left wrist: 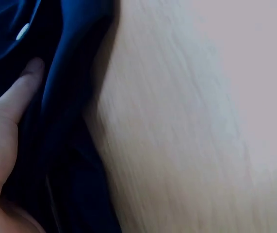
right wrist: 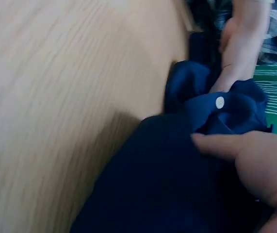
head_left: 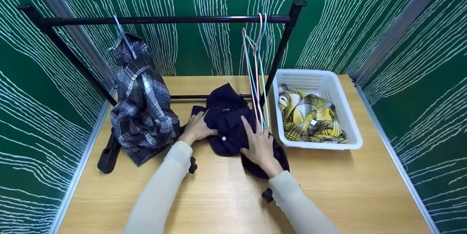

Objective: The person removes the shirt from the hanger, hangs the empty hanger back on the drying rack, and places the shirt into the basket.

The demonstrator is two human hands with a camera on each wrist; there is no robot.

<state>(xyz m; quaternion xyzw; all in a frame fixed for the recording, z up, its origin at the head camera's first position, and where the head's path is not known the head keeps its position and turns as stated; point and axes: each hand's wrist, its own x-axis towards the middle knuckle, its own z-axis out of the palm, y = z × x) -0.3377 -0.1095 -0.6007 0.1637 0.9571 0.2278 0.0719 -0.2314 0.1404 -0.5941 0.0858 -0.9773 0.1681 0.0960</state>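
"Which step?"

"I judge, arranging the dark shirt (head_left: 227, 119), at middle of the table (head_left: 222, 197). Right hand (head_left: 259, 147): fingers apart. Left hand (head_left: 198, 128): I cannot tell. Next calls for smoothing, I think."

A shirt (head_left: 220, 126) lies on the table (head_left: 226, 197) between a hung garment (head_left: 140, 97) and a basket (head_left: 321, 145).
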